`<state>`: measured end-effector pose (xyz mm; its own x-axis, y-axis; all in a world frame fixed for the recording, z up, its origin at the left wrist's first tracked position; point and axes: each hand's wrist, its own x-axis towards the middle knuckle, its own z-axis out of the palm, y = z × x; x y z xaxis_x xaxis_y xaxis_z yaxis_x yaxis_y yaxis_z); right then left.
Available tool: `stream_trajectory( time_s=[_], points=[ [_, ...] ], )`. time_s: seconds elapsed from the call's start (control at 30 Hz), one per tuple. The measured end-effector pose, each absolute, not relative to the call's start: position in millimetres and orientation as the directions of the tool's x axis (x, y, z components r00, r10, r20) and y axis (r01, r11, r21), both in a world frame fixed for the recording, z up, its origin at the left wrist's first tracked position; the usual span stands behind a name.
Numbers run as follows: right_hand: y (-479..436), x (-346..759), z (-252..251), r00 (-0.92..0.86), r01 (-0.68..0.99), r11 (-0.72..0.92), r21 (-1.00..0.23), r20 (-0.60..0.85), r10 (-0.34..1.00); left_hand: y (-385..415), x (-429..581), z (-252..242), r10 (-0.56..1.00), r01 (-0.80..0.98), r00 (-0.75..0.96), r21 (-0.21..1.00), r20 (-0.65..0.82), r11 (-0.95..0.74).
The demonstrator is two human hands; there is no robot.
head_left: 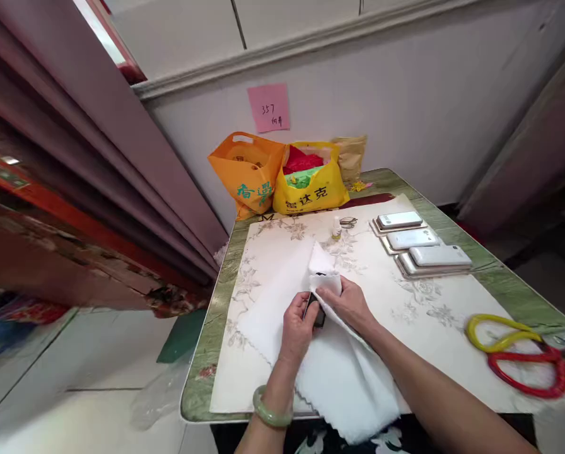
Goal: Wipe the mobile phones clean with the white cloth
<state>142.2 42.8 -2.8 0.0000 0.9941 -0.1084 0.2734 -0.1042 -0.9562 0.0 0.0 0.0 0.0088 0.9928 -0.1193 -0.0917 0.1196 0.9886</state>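
Observation:
My left hand [300,323] grips a small dark phone [319,318] by its lower part, thumb on its face. The fingers of my right hand [351,304] are closed on a white cloth [346,375], which is folded over the phone's upper end. Part of the phone is hidden under the cloth. The rest of the cloth spreads over the table's patterned cover and hangs past the front edge. A small white bottle [336,227] and a pair of glasses [348,222] lie beyond my hands.
Several phones [412,238] lie in stacks at the right. Nearer stand out scissors [531,372] with yellow and red handles. An orange bag [247,173], a yellow bag [313,189] and a tan pouch [351,157] stand at the back against the wall.

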Motion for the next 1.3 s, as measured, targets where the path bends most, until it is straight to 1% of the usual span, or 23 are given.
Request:
stream_trajectory(
  time_s=[0.1, 0.17, 0.23, 0.3, 0.4, 0.5, 0.57, 0.73, 0.83, 0.9, 1.07, 1.13, 1.2, 1.3],
  points=[
    [48.8, 147.2, -5.1, -0.082, 0.215, -0.061, -0.975, -0.080, 0.993, -1.0, 1.7, -3.9, 0.989, -0.066, 0.000, 0.987, -0.149, 0.148],
    [50.4, 149.6, -6.6, -0.144, 0.129, -0.046, -0.991, -0.064, 0.988, -0.7, 2.3, -5.4, 0.987, -0.058, -0.013, 0.986, -0.160, 0.159],
    [49.8, 150.9, -8.1, -0.195, 0.026, -0.058, -0.998, -0.062, 0.979, 0.0, 2.4, -5.7, 0.987, -0.053, -0.027, 0.986, -0.160, 0.158],
    [48.3, 150.6, -9.7, -0.211, -0.030, -0.088, -0.996, -0.080, 0.974, 0.6, 2.0, -4.9, 0.988, -0.040, -0.019, 0.988, -0.152, 0.151],
    [46.5, 148.4, -12.0, -0.161, -0.008, -0.096, -0.995, -0.093, 0.983, 0.5, 1.1, -3.3, 0.991, -0.015, 0.005, 0.991, -0.135, 0.135],
    [46.3, 145.8, -13.2, -0.100, 0.072, -0.057, -0.996, -0.064, 0.993, -0.5, 0.5, -2.6, 0.993, 0.007, 0.007, 0.993, -0.122, 0.122],
    [46.6, 145.1, -13.6, -0.090, 0.098, -0.036, -0.995, -0.045, 0.995, -1.2, 0.7, -3.1, 0.993, 0.012, 0.008, 0.993, -0.120, 0.120],
    [46.7, 147.5, -14.6, -0.182, -0.003, -0.052, -0.999, -0.050, 0.982, -0.6, 1.9, -4.9, 0.990, -0.036, -0.016, 0.989, -0.141, 0.140],
    [46.5, 148.5, -14.6, -0.199, -0.007, -0.063, -0.998, -0.061, 0.978, 0.6, 1.2, -5.2, 0.988, -0.047, -0.020, 0.987, -0.156, 0.155],
    [46.8, 147.8, -15.1, -0.176, 0.030, -0.048, -0.998, -0.053, 0.983, 0.6, 0.1, -5.8, 0.987, -0.046, -0.005, 0.986, -0.161, 0.160],
    [50.0, 144.0, -21.5, -0.094, 0.196, 0.019, -0.980, 0.001, 0.996, -1.1, -2.8, -8.3, 0.982, -0.069, 0.037, 0.980, -0.184, 0.186],
    [50.1, 144.1, -24.0, -0.121, 0.177, 0.020, -0.984, -0.002, 0.993, -0.1, -4.1, -7.5, 0.981, -0.079, 0.046, 0.978, -0.190, 0.193],
    [48.8, 145.3, -25.2, -0.172, 0.123, 0.012, -0.992, -0.009, 0.985, 2.8, -5.9, -5.1, 0.980, -0.092, 0.053, 0.976, -0.191, 0.195],
    [46.6, 147.4, -25.7, -0.226, 0.088, 0.015, -0.996, -0.006, 0.974, 8.4, -9.1, -0.2, 0.974, -0.114, 0.110, 0.971, -0.196, 0.208]
  ],
)
